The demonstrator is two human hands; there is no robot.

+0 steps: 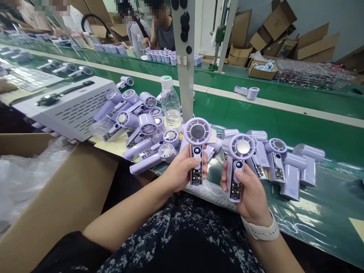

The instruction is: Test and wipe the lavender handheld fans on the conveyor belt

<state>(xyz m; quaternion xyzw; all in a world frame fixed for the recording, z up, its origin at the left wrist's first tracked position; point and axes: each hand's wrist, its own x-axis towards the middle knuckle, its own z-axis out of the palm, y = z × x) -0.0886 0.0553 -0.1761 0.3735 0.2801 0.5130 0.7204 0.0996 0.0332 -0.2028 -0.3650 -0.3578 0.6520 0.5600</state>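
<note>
My left hand [182, 170] is closed round the handle of a lilac handheld fan [197, 131], its thumb on the button below a small display that reads 20. In my right hand [251, 187] is a second lilac handheld fan [241, 146], gripped the same way, its display also lit with 20. Both stand nearly upright with their round heads on top, and bare circuit boards show in the lower handles. A heap of similar fans [148, 129] lies to the left, and several more fans [290, 170] rest on the right of the bench.
A clear plastic bottle [170, 102] stands by a grey metal post [186, 76]. At left are a vented metal box [82, 110] and a cardboard box [57, 197] holding plastic bags. One fan [247, 91] lies on the green line [313, 121]. People [162, 26] sit across it.
</note>
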